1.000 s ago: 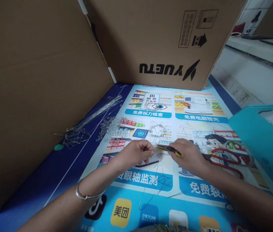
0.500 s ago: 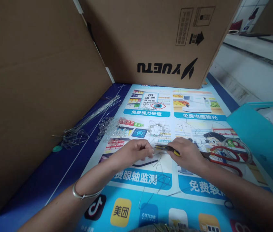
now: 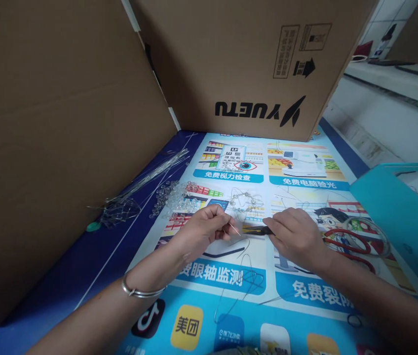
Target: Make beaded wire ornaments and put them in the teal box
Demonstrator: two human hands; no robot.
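Thin wire [image 3: 235, 230] sits just left of the pliers [image 3: 255, 230] in the head view, pinched between the fingertips of the left hand [image 3: 209, 229], while the right hand [image 3: 295, 236] is wrapped around the pliers; I cannot tell whether wire and pliers touch. Left of the pliers and a little beyond them lie clear beads [image 3: 179, 197], and the printed sheet [image 3: 270, 276] reads 免费视力检查 and 免费电脑验光 beyond the pliers, 眼轴监测 and 美团 on their near side. Well beyond the pliers stands a cardboard box [image 3: 231, 59] marked YUETU, upside down.

Shiny metal wire [image 3: 235, 230], glossy clear beads [image 3: 174, 198] (glass or plastic, unclear), matt cardboard box [image 3: 238, 64]
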